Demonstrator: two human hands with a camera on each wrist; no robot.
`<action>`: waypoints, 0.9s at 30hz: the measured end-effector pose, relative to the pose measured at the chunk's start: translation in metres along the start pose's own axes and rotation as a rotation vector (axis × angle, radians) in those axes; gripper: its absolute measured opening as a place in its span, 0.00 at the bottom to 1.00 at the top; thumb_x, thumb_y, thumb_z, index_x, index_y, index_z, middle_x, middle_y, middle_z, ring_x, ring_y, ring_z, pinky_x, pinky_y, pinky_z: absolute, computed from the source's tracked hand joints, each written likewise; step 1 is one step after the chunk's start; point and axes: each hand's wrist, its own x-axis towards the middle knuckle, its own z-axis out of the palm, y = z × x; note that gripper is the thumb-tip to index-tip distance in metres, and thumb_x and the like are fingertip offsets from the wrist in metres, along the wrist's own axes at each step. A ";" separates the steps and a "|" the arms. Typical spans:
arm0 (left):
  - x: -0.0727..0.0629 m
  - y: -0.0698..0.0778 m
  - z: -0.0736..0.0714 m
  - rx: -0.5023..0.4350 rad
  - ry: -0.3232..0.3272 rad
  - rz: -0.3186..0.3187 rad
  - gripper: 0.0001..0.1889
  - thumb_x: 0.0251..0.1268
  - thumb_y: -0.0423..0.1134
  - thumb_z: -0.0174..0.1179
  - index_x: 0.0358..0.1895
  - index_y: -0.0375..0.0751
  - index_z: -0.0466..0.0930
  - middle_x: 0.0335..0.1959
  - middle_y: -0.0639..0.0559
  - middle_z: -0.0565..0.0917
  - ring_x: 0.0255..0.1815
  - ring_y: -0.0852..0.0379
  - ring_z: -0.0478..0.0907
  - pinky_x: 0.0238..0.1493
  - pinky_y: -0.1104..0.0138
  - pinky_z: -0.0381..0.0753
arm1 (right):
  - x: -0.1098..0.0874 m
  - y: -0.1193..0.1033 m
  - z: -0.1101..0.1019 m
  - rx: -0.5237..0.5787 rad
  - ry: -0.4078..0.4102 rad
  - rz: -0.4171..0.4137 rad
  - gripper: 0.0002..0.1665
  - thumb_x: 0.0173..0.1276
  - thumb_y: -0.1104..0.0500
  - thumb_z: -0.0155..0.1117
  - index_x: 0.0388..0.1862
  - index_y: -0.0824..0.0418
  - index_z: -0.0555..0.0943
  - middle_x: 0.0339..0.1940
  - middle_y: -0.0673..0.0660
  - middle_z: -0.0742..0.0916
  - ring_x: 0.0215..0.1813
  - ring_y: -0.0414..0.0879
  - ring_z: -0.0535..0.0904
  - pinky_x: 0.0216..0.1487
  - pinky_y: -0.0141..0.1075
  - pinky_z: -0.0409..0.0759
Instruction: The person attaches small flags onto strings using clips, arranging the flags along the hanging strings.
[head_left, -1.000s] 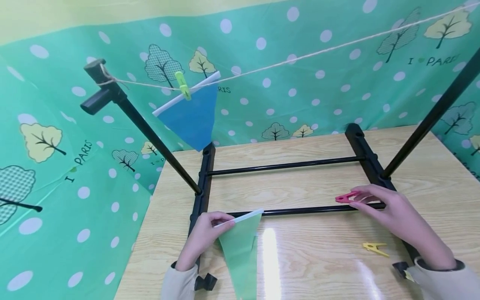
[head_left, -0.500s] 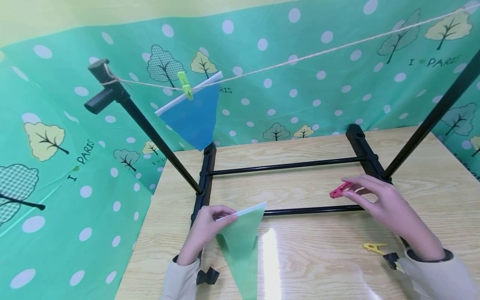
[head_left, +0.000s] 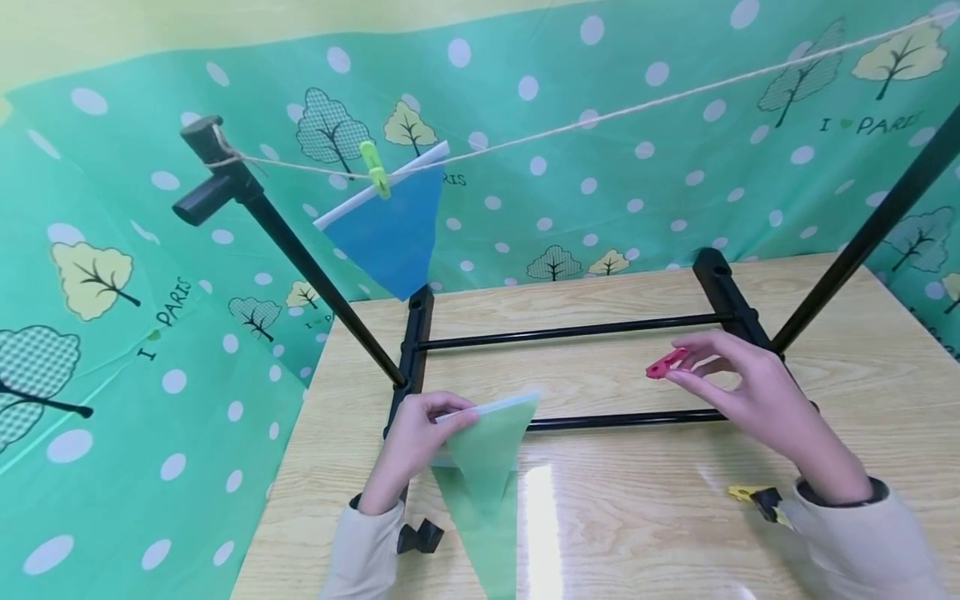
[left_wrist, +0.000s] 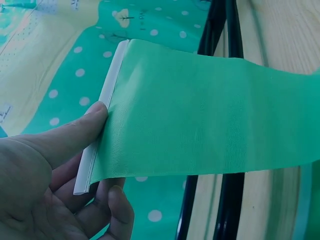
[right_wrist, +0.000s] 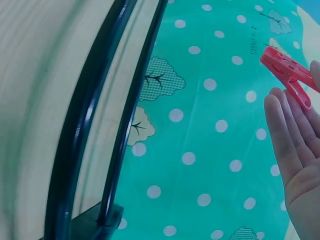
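My left hand [head_left: 420, 429] pinches the white-edged top of a green pennant [head_left: 495, 433] between thumb and fingers. In the left wrist view that pennant [left_wrist: 185, 115] stretches away from the white strip. Pinched in my right hand [head_left: 738, 379] is a red clothespin [head_left: 666, 363], held over the rack's base; in the right wrist view the clothespin [right_wrist: 287, 75] points away from the fingertips. A blue pennant [head_left: 397, 229] hangs from the string [head_left: 600, 118], clipped by a light green clothespin [head_left: 375, 169].
Beneath the held pennant, more green fabric [head_left: 498, 554] lies on the wooden table [head_left: 615, 517]. A yellow clothespin [head_left: 742, 492] lies by the right sleeve, partly hidden. The black rack has a left post [head_left: 300, 250], a right post [head_left: 862, 233] and low crossbars [head_left: 577, 333].
My left hand has lifted the green pennant slightly, up and away from the fabric below. My right hand has moved up and left with the red clothespin, and its sleeve now partly covers the yellow one.
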 end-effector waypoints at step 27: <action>0.021 0.031 -0.003 0.009 0.038 0.089 0.06 0.62 0.45 0.70 0.37 0.49 0.90 0.36 0.55 0.89 0.35 0.58 0.83 0.37 0.66 0.80 | 0.036 -0.021 -0.009 -0.036 0.057 -0.175 0.30 0.43 0.74 0.80 0.48 0.57 0.86 0.42 0.50 0.88 0.45 0.32 0.80 0.52 0.15 0.72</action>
